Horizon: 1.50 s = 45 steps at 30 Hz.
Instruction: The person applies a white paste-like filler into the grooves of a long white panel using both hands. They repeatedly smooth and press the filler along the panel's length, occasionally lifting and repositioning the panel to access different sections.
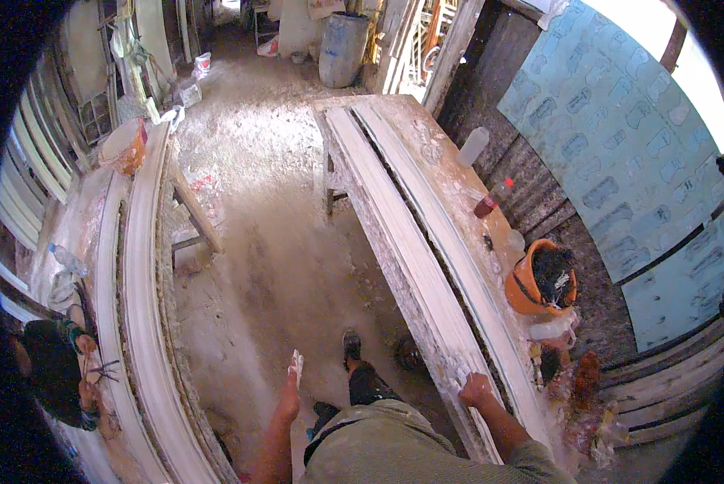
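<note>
My right hand [476, 390] rests on the near one of two long white plaster mouldings [414, 234] on the right-hand bench. Its fingers are curled and smeared white; what they hold, if anything, blends with the plaster. The other moulding [459, 242] runs alongside, past a narrow dark gap. My left hand [295, 373] hangs over the floor between the benches, touching nothing. Its white-coated fingers point forward, stretched out with nothing visible in them.
At the left bench, a person in dark clothing [51, 375] leans over more long white mouldings [146, 266]. Along the right bench's far side stand an orange bucket [527, 282], a bottle with red liquid [487, 206] and a whitish bottle [474, 146]. A blue barrel [342, 52] stands farther back.
</note>
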### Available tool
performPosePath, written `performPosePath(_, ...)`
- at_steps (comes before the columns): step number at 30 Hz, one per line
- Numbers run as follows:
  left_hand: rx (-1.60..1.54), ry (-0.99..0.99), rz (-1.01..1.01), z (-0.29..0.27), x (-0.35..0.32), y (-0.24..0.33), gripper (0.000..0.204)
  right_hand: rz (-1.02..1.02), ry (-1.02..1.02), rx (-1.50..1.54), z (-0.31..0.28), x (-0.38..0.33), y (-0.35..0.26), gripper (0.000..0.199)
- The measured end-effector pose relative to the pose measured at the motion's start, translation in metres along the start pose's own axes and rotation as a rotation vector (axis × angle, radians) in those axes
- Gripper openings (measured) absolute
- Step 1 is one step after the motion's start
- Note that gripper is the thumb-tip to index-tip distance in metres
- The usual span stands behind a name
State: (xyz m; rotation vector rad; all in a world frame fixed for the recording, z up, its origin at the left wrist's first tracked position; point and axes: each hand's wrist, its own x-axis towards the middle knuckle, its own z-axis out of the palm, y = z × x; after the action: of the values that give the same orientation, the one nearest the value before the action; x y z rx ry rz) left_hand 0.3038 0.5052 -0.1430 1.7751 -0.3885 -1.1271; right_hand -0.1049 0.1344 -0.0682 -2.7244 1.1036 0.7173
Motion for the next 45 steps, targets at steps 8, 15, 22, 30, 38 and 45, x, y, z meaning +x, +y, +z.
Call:
performPosePath(8,-0.197,0.036,-0.019,-0.026,0.06,0.05,0.077,-0.17,-0.005,-0.097,-0.12,0.161,-0.056,0.03)
performPosePath(15,-0.228,0.121,-0.078,-0.066,0.166,0.15,0.076,-0.38,0.078,-0.149,-0.207,0.379,-0.115,0.026)
performPosePath(22,-0.223,0.185,-0.088,-0.101,0.253,0.271,0.075,-0.467,0.408,-0.065,-0.3,0.557,-0.181,0.019)
performPosePath(30,-0.238,0.174,-0.153,-0.125,0.33,0.316,0.075,-0.529,0.398,-0.201,-0.396,0.743,-0.229,0.025)
performPosePath(38,-0.246,0.05,-0.148,-0.209,0.421,0.356,0.074,-0.265,0.082,0.1,-0.323,0.66,-0.201,0.04)
performPosePath(45,-0.235,-0.052,-0.059,-0.304,0.51,0.422,0.074,0.297,-0.357,0.376,-0.308,0.496,-0.172,0.043)
